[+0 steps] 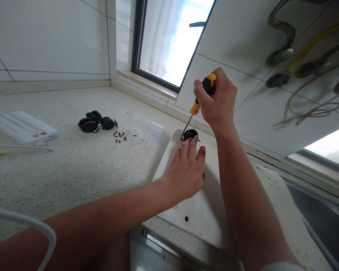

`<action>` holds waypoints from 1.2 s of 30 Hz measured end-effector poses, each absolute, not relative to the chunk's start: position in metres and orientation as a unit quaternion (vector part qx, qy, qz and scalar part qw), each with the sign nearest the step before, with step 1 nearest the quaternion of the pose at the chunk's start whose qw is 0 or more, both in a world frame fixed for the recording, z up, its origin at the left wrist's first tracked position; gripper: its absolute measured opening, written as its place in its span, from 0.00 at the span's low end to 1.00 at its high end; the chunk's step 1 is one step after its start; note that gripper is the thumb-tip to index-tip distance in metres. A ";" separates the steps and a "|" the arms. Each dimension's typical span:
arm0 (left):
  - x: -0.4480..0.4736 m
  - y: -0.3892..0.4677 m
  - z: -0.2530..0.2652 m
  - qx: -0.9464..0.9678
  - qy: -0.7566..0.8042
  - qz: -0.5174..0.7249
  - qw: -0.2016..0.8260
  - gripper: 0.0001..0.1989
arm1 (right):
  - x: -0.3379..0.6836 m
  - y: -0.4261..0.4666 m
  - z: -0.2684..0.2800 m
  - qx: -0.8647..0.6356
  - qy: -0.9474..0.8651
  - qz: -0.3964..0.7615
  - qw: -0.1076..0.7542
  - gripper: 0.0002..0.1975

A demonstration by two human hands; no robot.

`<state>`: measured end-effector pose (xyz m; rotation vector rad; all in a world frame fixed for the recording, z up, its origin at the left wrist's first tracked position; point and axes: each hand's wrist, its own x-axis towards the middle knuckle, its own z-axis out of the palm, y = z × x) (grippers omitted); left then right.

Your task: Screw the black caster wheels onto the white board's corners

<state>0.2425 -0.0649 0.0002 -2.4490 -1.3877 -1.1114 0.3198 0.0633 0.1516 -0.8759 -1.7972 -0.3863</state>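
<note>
My right hand is closed round the yellow and black handle of a screwdriver, which slants down to the left. Its tip meets the small metal plate of a black caster wheel at the far end of a white board. With its fingertips, my left hand holds that caster against the board; the thumb is hidden. Further left on the speckled counter lie several loose black casters in a cluster. Beside them several small screws are scattered.
A white power bank lies at the left, with a white cable running along that side. Behind the board stands a tiled wall with a window, hoses and a yellow pipe. A dark sink is at the right.
</note>
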 end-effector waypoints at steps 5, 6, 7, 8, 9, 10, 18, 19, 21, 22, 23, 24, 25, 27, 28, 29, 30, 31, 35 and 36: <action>0.243 -0.066 0.001 -0.808 -0.456 -0.369 0.055 0.31 | 0.319 0.064 0.149 -0.369 -0.754 -0.172 0.516 0.15; 0.243 -0.066 0.000 -0.808 -0.456 -0.369 0.055 0.32 | 0.319 0.063 0.150 -0.370 -0.754 -0.172 0.515 0.15; 0.243 -0.066 0.000 -0.808 -0.456 -0.369 0.055 0.32 | 0.319 0.063 0.150 -0.371 -0.755 -0.171 0.513 0.14; 0.243 -0.066 0.000 -0.808 -0.457 -0.369 0.055 0.32 | 0.320 0.062 0.151 -0.373 -0.757 -0.168 0.509 0.13; 0.243 -0.066 0.000 -0.808 -0.457 -0.368 0.055 0.32 | 0.320 0.060 0.152 -0.376 -0.760 -0.165 0.504 0.12; 0.242 -0.066 0.000 -0.808 -0.457 -0.367 0.055 0.32 | 0.321 0.059 0.153 -0.378 -0.764 -0.161 0.498 0.12; 0.242 -0.067 0.004 -0.813 -0.458 -0.356 0.050 0.31 | 0.315 0.036 0.165 -0.392 -0.805 -0.143 0.423 0.16; 0.242 -0.066 0.004 -0.813 -0.458 -0.356 0.049 0.31 | 0.313 0.035 0.164 -0.386 -0.807 -0.144 0.422 0.16; 0.242 -0.066 0.003 -0.814 -0.456 -0.357 0.048 0.31 | 0.310 0.033 0.163 -0.385 -0.799 -0.160 0.433 0.17; 0.242 -0.066 0.003 -0.814 -0.455 -0.358 0.047 0.31 | 0.309 0.033 0.163 -0.388 -0.791 -0.170 0.441 0.17; 0.242 -0.066 0.003 -0.814 -0.454 -0.360 0.046 0.31 | 0.309 0.034 0.163 -0.389 -0.786 -0.176 0.447 0.18; 0.242 -0.065 0.002 -0.814 -0.452 -0.362 0.046 0.31 | 0.309 0.034 0.164 -0.387 -0.786 -0.174 0.449 0.18; 0.242 -0.065 0.002 -0.814 -0.451 -0.364 0.046 0.31 | 0.309 0.034 0.165 -0.381 -0.792 -0.165 0.447 0.18; 0.242 -0.065 0.002 -0.813 -0.450 -0.366 0.047 0.30 | 0.310 0.033 0.167 -0.366 -0.813 -0.133 0.433 0.16; 0.242 -0.064 0.001 -0.813 -0.450 -0.366 0.047 0.30 | 0.311 0.033 0.168 -0.360 -0.820 -0.121 0.428 0.15; 0.242 -0.064 0.001 -0.813 -0.451 -0.365 0.047 0.30 | 0.312 0.032 0.169 -0.359 -0.820 -0.118 0.430 0.14; 0.242 -0.064 0.001 -0.813 -0.452 -0.365 0.048 0.30 | 0.312 0.032 0.169 -0.361 -0.815 -0.125 0.436 0.14; 0.243 -0.064 0.001 -0.813 -0.453 -0.364 0.047 0.30 | 0.313 0.032 0.169 -0.364 -0.808 -0.138 0.443 0.15; 0.243 -0.065 0.002 -0.813 -0.453 -0.363 0.045 0.31 | 0.316 0.033 0.171 -0.362 -0.804 -0.154 0.446 0.16; 0.243 -0.065 0.002 -0.813 -0.453 -0.362 0.044 0.31 | 0.317 0.033 0.171 -0.357 -0.812 -0.139 0.440 0.16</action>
